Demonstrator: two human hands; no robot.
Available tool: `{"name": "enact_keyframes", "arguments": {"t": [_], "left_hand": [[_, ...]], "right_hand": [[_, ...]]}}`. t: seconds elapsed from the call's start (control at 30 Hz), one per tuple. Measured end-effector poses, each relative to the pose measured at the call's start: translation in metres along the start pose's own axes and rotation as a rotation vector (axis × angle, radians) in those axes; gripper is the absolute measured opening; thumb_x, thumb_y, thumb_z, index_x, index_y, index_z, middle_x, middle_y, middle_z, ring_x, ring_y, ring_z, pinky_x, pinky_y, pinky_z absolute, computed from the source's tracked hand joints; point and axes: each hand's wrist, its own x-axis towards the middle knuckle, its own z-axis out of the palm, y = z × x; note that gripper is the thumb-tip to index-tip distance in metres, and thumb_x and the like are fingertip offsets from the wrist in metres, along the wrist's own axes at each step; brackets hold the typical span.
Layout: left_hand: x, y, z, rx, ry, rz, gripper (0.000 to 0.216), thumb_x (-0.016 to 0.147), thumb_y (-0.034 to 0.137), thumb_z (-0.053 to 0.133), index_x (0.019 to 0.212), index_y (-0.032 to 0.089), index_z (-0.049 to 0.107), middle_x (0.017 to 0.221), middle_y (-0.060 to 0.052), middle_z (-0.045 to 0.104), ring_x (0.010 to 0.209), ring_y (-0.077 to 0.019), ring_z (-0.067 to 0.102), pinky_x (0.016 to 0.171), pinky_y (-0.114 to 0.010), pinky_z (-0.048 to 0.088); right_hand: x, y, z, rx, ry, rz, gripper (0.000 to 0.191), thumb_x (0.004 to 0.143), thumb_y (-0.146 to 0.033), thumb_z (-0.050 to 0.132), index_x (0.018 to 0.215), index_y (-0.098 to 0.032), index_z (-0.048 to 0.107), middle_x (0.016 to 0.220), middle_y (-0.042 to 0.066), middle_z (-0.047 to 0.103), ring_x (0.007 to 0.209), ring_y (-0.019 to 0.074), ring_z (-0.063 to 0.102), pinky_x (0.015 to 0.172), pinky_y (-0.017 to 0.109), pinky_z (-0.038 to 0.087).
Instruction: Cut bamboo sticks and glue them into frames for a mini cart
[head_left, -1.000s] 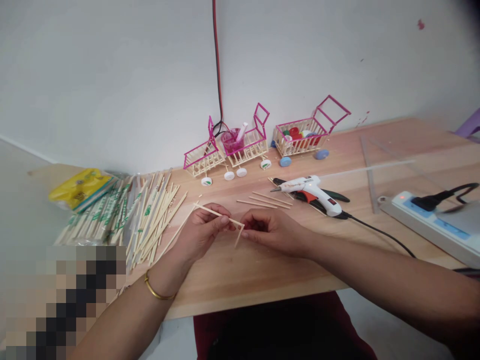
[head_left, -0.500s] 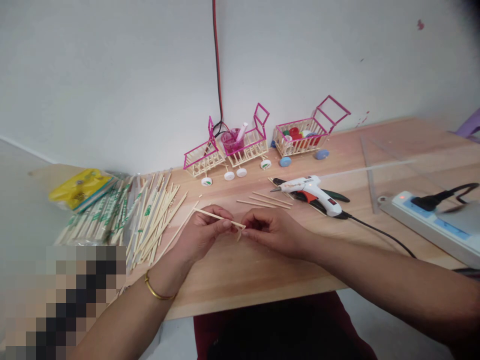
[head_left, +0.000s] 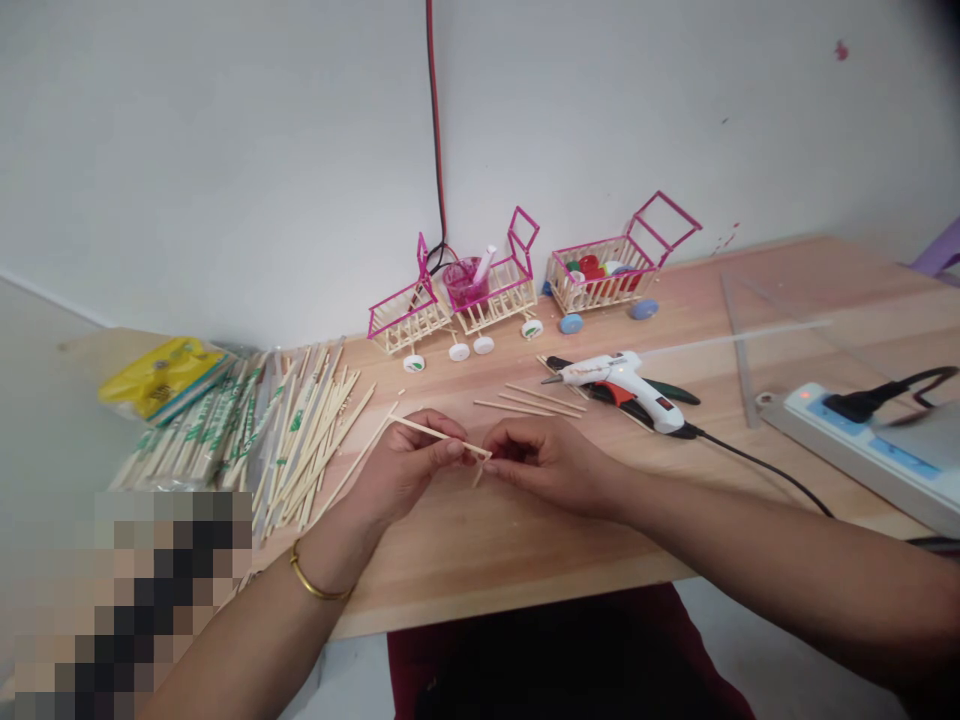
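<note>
My left hand [head_left: 420,455] is closed on a thin wooden stick [head_left: 435,432], thumb on top and fingers beneath. The stick slants down to the right, and its right end meets the fingertips of my right hand [head_left: 540,458]. Those fingers are pinched at that end, where a second short stick [head_left: 478,472] points downward below it. My fingers hide most of the joint between the two sticks. Beyond my hands, several loose sticks [head_left: 529,402] lie on the table. Right of them, a white hot glue gun [head_left: 619,380] rests on dark-handled pliers [head_left: 675,391].
Three small stick carts stand along the wall: a left cart [head_left: 409,318], a middle cart [head_left: 495,295] holding a pink cup [head_left: 465,285], and a right cart [head_left: 600,275] with coloured items. Stick piles [head_left: 315,420] and a yellow packet [head_left: 161,380] lie left; a power strip [head_left: 862,440] sits right.
</note>
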Motion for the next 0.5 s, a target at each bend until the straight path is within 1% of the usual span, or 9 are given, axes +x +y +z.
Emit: {"name": "enact_keyframes", "arguments": {"t": [0.23, 0.4, 0.5], "left_hand": [[0.0007, 0.0009, 0.0009, -0.005, 0.028, 0.011, 0.02, 0.064, 0.018, 0.082, 0.075, 0.012, 0.067, 0.068, -0.002, 0.069, 0.064, -0.0118, 0.066, 0.064, -0.022, 0.052], [0.0008, 0.0009, 0.001, -0.006, 0.02, -0.002, 0.02, 0.064, 0.018, 0.083, 0.075, 0.012, 0.067, 0.068, -0.002, 0.069, 0.064, -0.0125, 0.067, 0.064, -0.022, 0.053], [0.0004, 0.0, 0.0002, 0.026, 0.014, -0.016, 0.023, 0.064, 0.018, 0.083, 0.079, 0.012, 0.066, 0.067, -0.002, 0.07, 0.062, -0.0114, 0.066, 0.063, -0.02, 0.052]], "right_hand": [[0.0002, 0.0024, 0.0004, -0.004, -0.047, -0.01, 0.013, 0.086, -0.029, 0.059, 0.09, -0.019, 0.067, 0.073, -0.001, 0.061, 0.065, 0.0108, 0.054, 0.059, 0.022, 0.041], [0.0006, 0.0013, -0.0003, -0.032, -0.055, -0.042, 0.011, 0.086, -0.025, 0.057, 0.087, -0.019, 0.066, 0.074, -0.001, 0.061, 0.066, 0.0108, 0.052, 0.061, 0.022, 0.04], [0.0013, -0.0002, -0.001, -0.033, -0.053, -0.006, 0.011, 0.086, -0.026, 0.056, 0.084, -0.018, 0.064, 0.073, -0.001, 0.059, 0.067, 0.0112, 0.051, 0.062, 0.023, 0.039]]}}
